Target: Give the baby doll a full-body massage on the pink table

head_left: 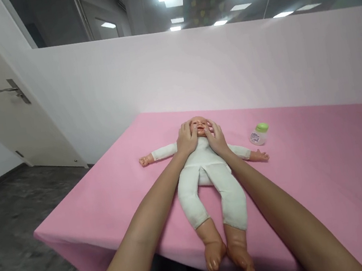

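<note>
No text, brand or number can be read. A label is seen on the small bottle [259, 134], just right of the right hand's [216, 138] grip, but it is too blurred.

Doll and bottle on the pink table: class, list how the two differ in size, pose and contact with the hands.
The doll is far larger than the bottle. The doll lies flat on its back with arms spread; the bottle stands upright, green cap on top. The left hand and right hand touch the doll's head; neither touches the bottle. Both rest on the table.
</note>
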Available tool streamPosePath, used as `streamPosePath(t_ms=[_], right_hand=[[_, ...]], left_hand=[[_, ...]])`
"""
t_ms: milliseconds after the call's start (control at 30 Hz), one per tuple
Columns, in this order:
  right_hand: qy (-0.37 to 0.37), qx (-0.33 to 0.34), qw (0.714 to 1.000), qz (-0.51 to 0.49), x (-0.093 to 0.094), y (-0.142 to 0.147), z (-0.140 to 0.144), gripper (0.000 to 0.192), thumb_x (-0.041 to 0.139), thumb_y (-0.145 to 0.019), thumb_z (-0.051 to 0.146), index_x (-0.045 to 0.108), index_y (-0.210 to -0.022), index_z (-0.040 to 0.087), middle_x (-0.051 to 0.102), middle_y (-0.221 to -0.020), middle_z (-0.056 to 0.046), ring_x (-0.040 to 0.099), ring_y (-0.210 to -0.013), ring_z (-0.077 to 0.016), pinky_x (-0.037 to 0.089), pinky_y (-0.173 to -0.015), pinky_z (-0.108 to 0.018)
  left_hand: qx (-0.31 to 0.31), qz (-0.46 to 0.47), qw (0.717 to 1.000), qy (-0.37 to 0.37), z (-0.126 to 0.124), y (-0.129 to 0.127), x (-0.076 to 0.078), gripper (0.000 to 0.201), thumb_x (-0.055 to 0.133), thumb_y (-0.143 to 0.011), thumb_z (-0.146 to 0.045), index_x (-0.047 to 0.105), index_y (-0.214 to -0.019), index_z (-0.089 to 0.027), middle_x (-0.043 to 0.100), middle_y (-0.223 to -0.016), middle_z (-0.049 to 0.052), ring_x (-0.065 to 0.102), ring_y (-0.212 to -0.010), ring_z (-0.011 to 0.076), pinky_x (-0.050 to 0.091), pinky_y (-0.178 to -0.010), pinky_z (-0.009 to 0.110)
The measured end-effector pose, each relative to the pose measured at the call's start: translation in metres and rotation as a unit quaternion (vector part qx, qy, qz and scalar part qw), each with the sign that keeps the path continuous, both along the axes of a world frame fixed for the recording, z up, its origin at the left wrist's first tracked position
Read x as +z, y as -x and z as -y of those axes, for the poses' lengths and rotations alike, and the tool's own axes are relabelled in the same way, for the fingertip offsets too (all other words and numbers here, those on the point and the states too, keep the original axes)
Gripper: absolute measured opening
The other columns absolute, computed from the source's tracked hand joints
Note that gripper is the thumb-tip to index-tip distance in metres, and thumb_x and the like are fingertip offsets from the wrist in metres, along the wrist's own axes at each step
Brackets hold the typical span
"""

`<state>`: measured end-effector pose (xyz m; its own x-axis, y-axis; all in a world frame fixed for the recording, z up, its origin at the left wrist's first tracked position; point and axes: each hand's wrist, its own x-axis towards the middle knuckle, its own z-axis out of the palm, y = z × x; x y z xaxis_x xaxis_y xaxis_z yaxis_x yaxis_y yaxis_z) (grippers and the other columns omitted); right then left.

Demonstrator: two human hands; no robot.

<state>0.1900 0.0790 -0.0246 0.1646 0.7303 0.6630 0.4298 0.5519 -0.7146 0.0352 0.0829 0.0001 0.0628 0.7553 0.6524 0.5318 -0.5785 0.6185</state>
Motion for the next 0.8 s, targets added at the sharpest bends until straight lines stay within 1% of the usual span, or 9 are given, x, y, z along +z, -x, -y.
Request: streamPosePath(t_ms=[167,267,367,433,567,667,800], right_hand=[[-0.006,0.012,0.999,0.032,0.005,-0.003,0.003,0.046,0.045,-0.099,0.053,0.057,-0.138,0.030,0.059,-0.136,-0.010,0.050,-0.130,-0.0258,0.044,-0.111,-0.049],[0.000,0.003,1.000,0.023,0.005,-0.003,0.002,0.049,0.046,-0.099,0.055,0.056,-0.138,0.028,0.058,-0.137,-0.012,0.051,-0.128,-0.0259,0.045,-0.111,-0.049],[0.006,-0.001,1.000,0.005,0.004,-0.004,0.000,0.056,0.049,-0.097,0.060,0.050,-0.143,0.027,0.054,-0.141,-0.014,0.054,-0.125,-0.0261,0.047,-0.108,-0.049],[-0.004,0.010,1.000,0.011,0.005,-0.004,-0.001,0.057,0.048,-0.096,0.061,0.048,-0.144,0.030,0.052,-0.144,-0.012,0.052,-0.129,-0.0261,0.046,-0.110,-0.049],[-0.015,0.018,0.999,0.042,0.007,-0.006,-0.001,0.053,0.043,-0.098,0.063,0.052,-0.141,0.034,0.056,-0.141,-0.008,0.047,-0.133,-0.0260,0.041,-0.115,-0.050],[-0.012,0.009,0.999,0.045,0.005,-0.008,-0.004,0.055,0.042,-0.097,0.065,0.053,-0.140,0.032,0.056,-0.139,-0.010,0.048,-0.131,-0.0260,0.042,-0.114,-0.049],[0.004,-0.003,1.000,0.024,0.002,-0.009,-0.009,0.063,0.044,-0.095,0.069,0.051,-0.142,0.028,0.054,-0.139,-0.013,0.051,-0.129,-0.0272,0.045,-0.111,-0.048]], left_hand=[[-0.019,-0.012,1.000,-0.008,-0.001,0.000,0.001,0.039,0.037,-0.105,-0.041,0.053,-0.139,-0.031,0.057,-0.134,0.008,0.054,-0.129,0.0233,0.042,-0.113,0.043],[-0.016,-0.009,1.000,-0.011,-0.004,-0.001,0.001,0.040,0.037,-0.105,-0.042,0.054,-0.138,-0.028,0.057,-0.134,0.010,0.053,-0.130,0.0239,0.041,-0.114,0.043],[-0.014,-0.002,1.000,-0.011,-0.007,-0.002,0.001,0.041,0.038,-0.105,-0.043,0.053,-0.138,-0.025,0.056,-0.136,0.012,0.052,-0.131,0.0250,0.040,-0.115,0.044],[-0.021,-0.004,1.000,-0.013,-0.008,-0.002,0.002,0.041,0.039,-0.105,-0.043,0.053,-0.140,-0.027,0.056,-0.136,0.011,0.052,-0.131,0.0249,0.040,-0.115,0.044],[-0.033,-0.013,0.999,-0.015,-0.009,-0.001,0.003,0.040,0.039,-0.105,-0.043,0.055,-0.139,-0.033,0.056,-0.134,0.009,0.053,-0.129,0.0243,0.040,-0.115,0.043],[-0.032,-0.014,0.999,-0.012,-0.009,-0.002,0.003,0.040,0.038,-0.105,-0.043,0.055,-0.139,-0.031,0.056,-0.134,0.009,0.053,-0.130,0.0240,0.039,-0.116,0.043],[-0.022,-0.009,1.000,-0.010,-0.014,-0.003,0.001,0.041,0.038,-0.104,-0.043,0.053,-0.138,-0.025,0.055,-0.137,0.011,0.051,-0.132,0.0241,0.037,-0.117,0.042]])
